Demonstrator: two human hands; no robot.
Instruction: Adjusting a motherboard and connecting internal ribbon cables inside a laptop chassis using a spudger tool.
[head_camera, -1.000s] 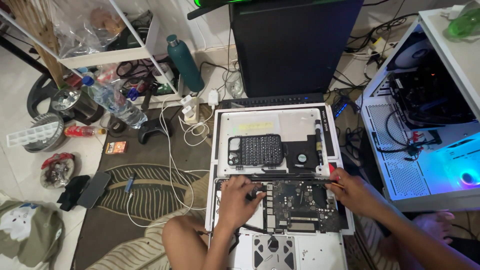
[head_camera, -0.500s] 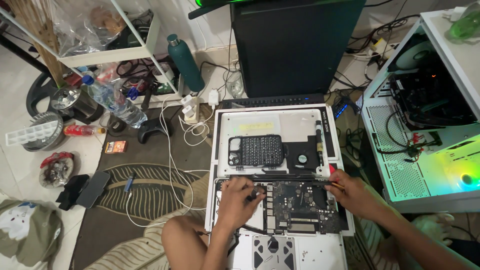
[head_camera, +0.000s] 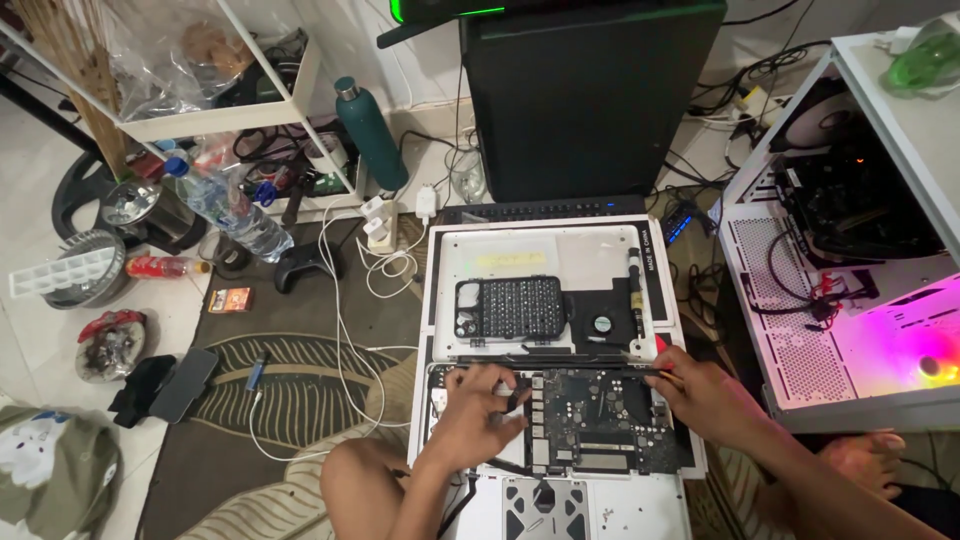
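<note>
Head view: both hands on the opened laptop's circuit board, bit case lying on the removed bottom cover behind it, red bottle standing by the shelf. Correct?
Not quite. In the head view the bottle by the shelf is dark green, not red. The rest holds: left hand and right hand on the circuit board, bit case on the bottom cover.

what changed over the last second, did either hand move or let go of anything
Hardly anything moved. The left hand and the right hand stay on the circuit board of the opened laptop, with no grasp visibly taken or released. Only the glow inside the white computer case shifted, from blue through green-yellow to pink. The bit case stayed put.
</note>
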